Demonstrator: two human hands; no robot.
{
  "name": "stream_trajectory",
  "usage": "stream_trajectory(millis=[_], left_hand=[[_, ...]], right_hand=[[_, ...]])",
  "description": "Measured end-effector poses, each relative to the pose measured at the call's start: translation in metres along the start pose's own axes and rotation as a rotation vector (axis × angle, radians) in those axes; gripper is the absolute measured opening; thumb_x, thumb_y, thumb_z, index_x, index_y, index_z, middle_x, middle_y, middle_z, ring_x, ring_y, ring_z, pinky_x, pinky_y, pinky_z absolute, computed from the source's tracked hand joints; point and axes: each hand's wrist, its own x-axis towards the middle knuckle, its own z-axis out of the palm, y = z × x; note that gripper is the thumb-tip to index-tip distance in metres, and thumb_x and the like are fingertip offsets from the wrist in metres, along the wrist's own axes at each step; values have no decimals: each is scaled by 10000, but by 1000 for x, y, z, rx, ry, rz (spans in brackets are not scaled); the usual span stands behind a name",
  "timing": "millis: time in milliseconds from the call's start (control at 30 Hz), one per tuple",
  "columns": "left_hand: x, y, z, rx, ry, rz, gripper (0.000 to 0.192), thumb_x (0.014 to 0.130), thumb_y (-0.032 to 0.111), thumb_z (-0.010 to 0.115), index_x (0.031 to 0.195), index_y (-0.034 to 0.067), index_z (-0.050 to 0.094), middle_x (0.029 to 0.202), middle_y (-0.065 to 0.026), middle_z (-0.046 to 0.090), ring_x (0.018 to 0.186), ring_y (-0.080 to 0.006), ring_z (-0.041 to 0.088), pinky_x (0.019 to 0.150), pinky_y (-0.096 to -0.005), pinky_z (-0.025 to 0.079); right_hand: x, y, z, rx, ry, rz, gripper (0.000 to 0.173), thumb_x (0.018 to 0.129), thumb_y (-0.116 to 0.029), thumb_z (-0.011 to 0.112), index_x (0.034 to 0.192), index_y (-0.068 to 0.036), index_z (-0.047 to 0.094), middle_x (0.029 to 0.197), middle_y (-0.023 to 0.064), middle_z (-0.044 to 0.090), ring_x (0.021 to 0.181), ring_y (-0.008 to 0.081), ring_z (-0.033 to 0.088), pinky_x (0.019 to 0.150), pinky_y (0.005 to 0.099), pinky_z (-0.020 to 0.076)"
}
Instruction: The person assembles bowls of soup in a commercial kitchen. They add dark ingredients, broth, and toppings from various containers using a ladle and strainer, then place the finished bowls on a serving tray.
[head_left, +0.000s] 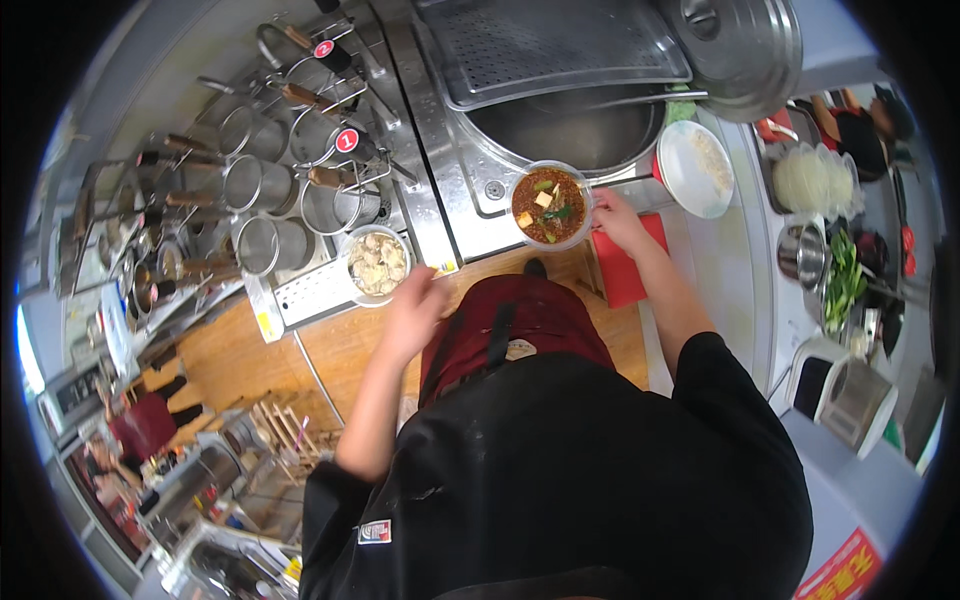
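A round plastic bowl of dark red-brown soup (551, 207), with green vegetables and pale yellow cubes in it, is at the front edge of the steel counter. My right hand (617, 220) grips its right rim. Further left, a second round bowl (377, 265) holds pale, lumpy food that may be dumplings. Close by its right side is my left hand (417, 304), blurred, with its fingers partly curled; whether it touches the bowl I cannot tell. Nothing shows in that hand.
Wood-handled strainer baskets (259, 244) stand at the left. Behind the soup is a large pot (570, 131), partly under a perforated steel tray (555, 45). A white plate (696, 169) and a red box (626, 266) lie to the right. Co-workers (142, 427) (862, 135) appear at both sides.
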Motion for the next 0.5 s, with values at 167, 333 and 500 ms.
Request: stream_trajectory(millis=[167,333,500], left_hand=[[121,25,132,-429,-85,-387,590,947,188,608,1468,92,349,1009,-129,644,887,-197,661,753,-348,562],[125,13,153,-431,147,-273,390,930,100,562,1282,92,393,943,-118,616,753,-201,651,646,-360,565],[106,2,125,-451,294,-250,358,915,83,593,1241,73,448,905,-126,634,730,-206,670,585,-349,564]], right_hand=[[21,-5,13,-99,-6,-21,304,910,-63,582,1213,-65,601,888,37,629,775,138,608,663,301,502],[24,-5,23,-239,89,-188,301,892,-80,618,1193,-61,612,824,56,639,689,152,621,589,328,506],[24,-32,41,-198,-75,-57,402,863,-197,672,1232,-49,619,902,144,698,820,301,681,752,421,529]])
